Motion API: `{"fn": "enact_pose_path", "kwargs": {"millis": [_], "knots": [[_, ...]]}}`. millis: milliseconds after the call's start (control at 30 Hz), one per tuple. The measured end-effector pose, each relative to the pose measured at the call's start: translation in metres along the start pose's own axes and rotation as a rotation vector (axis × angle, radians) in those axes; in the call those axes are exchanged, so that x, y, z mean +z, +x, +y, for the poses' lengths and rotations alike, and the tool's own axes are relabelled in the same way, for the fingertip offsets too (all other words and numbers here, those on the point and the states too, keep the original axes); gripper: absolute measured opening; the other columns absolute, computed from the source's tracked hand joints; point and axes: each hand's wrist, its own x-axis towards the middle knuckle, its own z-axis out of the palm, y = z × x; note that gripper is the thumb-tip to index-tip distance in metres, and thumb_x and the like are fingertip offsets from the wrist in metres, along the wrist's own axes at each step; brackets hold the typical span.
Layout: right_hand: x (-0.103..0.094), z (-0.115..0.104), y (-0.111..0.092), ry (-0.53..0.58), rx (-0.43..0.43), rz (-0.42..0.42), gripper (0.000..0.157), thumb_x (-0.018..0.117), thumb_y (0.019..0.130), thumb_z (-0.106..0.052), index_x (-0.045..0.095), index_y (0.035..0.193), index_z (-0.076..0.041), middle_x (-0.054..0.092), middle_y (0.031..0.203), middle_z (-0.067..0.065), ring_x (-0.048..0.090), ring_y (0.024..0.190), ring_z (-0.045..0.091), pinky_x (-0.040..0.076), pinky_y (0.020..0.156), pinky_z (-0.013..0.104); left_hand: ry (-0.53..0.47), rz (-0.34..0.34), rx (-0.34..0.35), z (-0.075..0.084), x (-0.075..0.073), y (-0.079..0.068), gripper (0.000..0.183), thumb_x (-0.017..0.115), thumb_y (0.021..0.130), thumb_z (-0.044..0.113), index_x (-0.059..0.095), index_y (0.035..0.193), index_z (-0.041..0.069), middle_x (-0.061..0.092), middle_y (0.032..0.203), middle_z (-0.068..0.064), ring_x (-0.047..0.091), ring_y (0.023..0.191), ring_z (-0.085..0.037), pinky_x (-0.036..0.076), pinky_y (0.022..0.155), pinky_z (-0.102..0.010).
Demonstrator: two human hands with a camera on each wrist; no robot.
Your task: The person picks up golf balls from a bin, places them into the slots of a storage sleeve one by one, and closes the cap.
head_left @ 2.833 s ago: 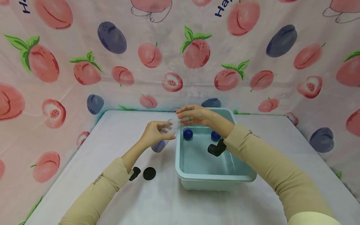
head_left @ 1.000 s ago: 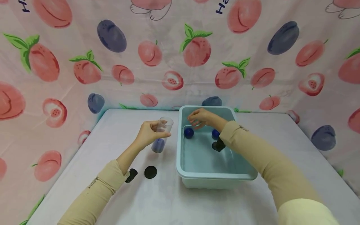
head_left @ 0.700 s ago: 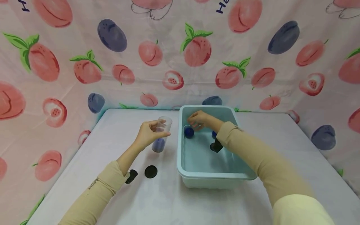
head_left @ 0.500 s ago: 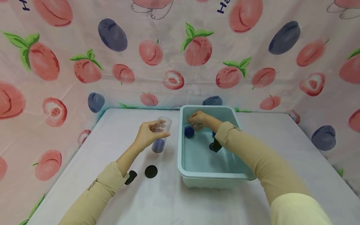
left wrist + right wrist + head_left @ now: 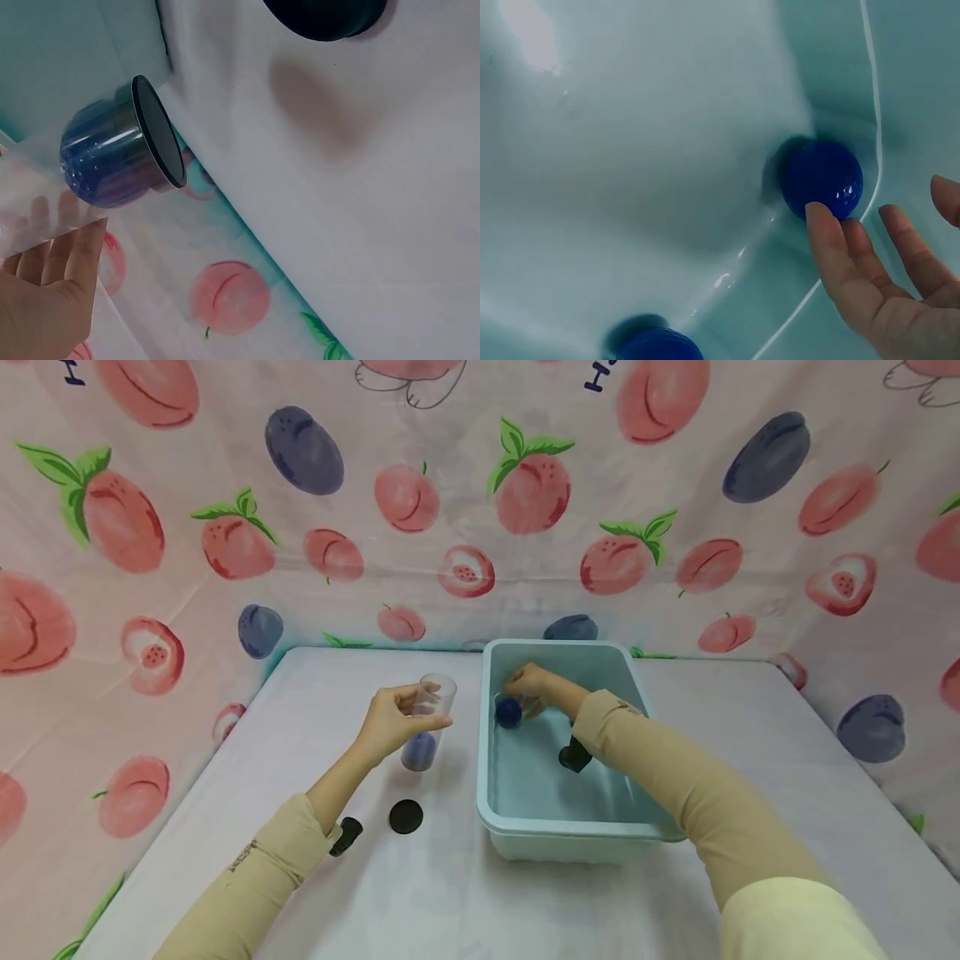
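We note clear tube [image 5: 437, 702] gripped by left hand [image 5: 390, 718], blue ball [image 5: 420, 748] at its bottom. Bin [image 5: 558, 828] beside tube holds corner ball [image 5: 508, 713] and second ball [image 5: 660, 346]. Right hand [image 5: 536, 685] inside bin, fingers extended loosely at corner ball; we cannot tell if touching. Right sleeve [image 5: 660, 760] largely hides second ball in head view. Black disc [image 5: 406, 817] lies on worktop [image 5: 435, 893], near bin.

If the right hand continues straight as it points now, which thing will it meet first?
Most likely the nearer blue ball in the tub: the right hand has its fingertips right at it, though whether they touch is unclear.
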Motion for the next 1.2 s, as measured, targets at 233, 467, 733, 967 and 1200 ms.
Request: {"fn": "enact_pose_path", "kwargs": {"millis": [233, 467, 733, 967, 1200], "knots": [[0.013, -0.007, -0.029, -0.042, 0.055, -0.031, 0.044, 0.071, 0.081, -0.018, 0.059, 0.119, 0.000, 0.057, 0.104, 0.018, 0.062, 0.089, 0.037, 0.056, 0.074, 0.049, 0.008, -0.006, -0.022, -0.002, 0.002, -0.004, 0.034, 0.080, 0.074, 0.022, 0.069, 0.102, 0.005, 0.066, 0.115, -0.013, 0.064, 0.106, -0.027, 0.055, 0.086, -0.039], [0.019, 0.004, -0.033, -0.053, 0.086, 0.007, 0.045, 0.076, 0.077, -0.016, 0.056, 0.114, 0.000, 0.052, 0.121, 0.025, 0.065, 0.089, 0.042, 0.057, 0.073, 0.047, -0.002, -0.007, 0.000, 0.001, 0.004, -0.002, 0.032, 0.080, 0.075, 0.020, 0.069, 0.100, 0.004, 0.066, 0.115, -0.013, 0.064, 0.106, -0.028, 0.055, 0.087, -0.040], [0.047, -0.049, -0.129, -0.076, 0.119, 0.063, 0.039, 0.064, 0.087, -0.007, 0.046, 0.120, 0.007, 0.049, 0.125, 0.028, 0.063, 0.102, 0.039, 0.056, 0.084, 0.040, -0.023, -0.010, 0.000, -0.003, 0.006, -0.002, 0.032, 0.080, 0.074, 0.021, 0.069, 0.097, 0.002, 0.066, 0.118, -0.013, 0.064, 0.106, -0.028, 0.055, 0.086, -0.037], [0.044, -0.052, -0.139, -0.048, 0.097, 0.031, 0.043, 0.062, 0.088, -0.007, 0.046, 0.124, 0.009, 0.044, 0.131, 0.028, 0.057, 0.112, 0.039, 0.055, 0.087, 0.039, -0.022, -0.022, 0.018, -0.002, 0.009, -0.001, 0.034, 0.080, 0.075, 0.019, 0.069, 0.104, 0.005, 0.066, 0.117, -0.013, 0.064, 0.105, -0.028, 0.055, 0.085, -0.037], [0.032, -0.063, -0.149, 0.079, 0.052, -0.006, 0.049, 0.054, 0.092, -0.010, 0.038, 0.135, 0.010, 0.041, 0.136, 0.031, 0.055, 0.117, 0.043, 0.051, 0.093, 0.042, 0.002, -0.015, 0.015, 0.002, 0.006, 0.000, 0.040, 0.080, 0.074, 0.021, 0.068, 0.109, 0.006, 0.066, 0.115, -0.015, 0.064, 0.105, -0.028, 0.055, 0.085, -0.038]]}}
